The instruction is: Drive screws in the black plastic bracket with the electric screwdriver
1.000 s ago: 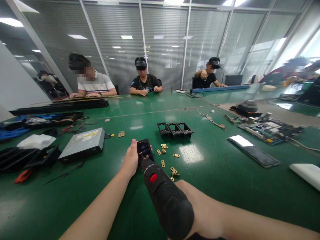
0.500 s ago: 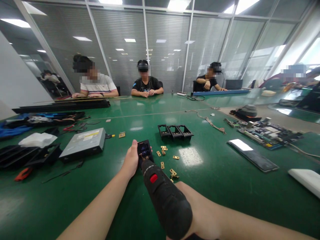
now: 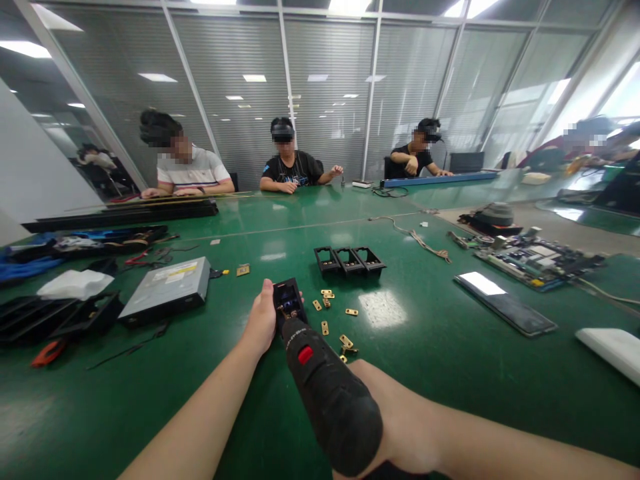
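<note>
My left hand (image 3: 263, 319) is closed round the left side of a small black plastic housing (image 3: 287, 290) on the green table. In my right hand (image 3: 373, 393) is a black cordless screwdriver (image 3: 327, 393) with a red switch, its nose pointing into the housing. Its body covers the lower part of the housing and most of my right fingers. Brass-coloured metal parts show inside the housing by the tool's nose. Several small brass plates (image 3: 325, 327) with holes lie loose to the right. Beyond them stand three black frames (image 3: 346, 269) in a row.
A silver disc drive (image 3: 167, 293) and black trays (image 3: 45, 320) lie at left. To the right are a phone (image 3: 505, 307), a circuit board (image 3: 535, 260) and a white object (image 3: 610, 353). Several people sit across the green table (image 3: 450, 407).
My hands, the housing and the screwdriver hold nearly the same place. Across the table, the middle person has reached one hand out toward a small object on the table.
</note>
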